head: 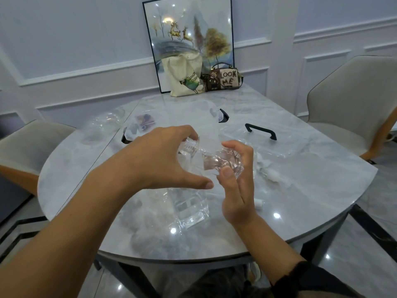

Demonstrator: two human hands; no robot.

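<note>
Holds the clear bottle (pixel 212 163) sideways in the air above the tabletop (pixel 300 190), neck to the left and base to the right. Seemingly done to give each hand one end: steadying the body while working at the neck. Keeps it directly over a square clear container (pixel 189 209) standing near the front edge, without touching it, perhaps to catch anything loosened or spilled. Cannot tell whether the bottle is filled or empty.

Grips the body with the right hand (pixel 236 190): closed narrow around it, thumb pressed on the near side, fingers curled round the far side. Meets the threaded neck with the left hand (pixel 154 155): fingers curled down over the neck's end and touching it, thumb stretched out below and clear of the bottle, so a hooked hold rather than a full pinch. Cannot tell whether a cap is on the thread.

Further back, flat on the tabletop: a clear lid with a black handle (pixel 261 131). At the far end, well apart from the work: a tote bag (pixel 184 76) and a handbag (pixel 223 79), side by side.
</note>
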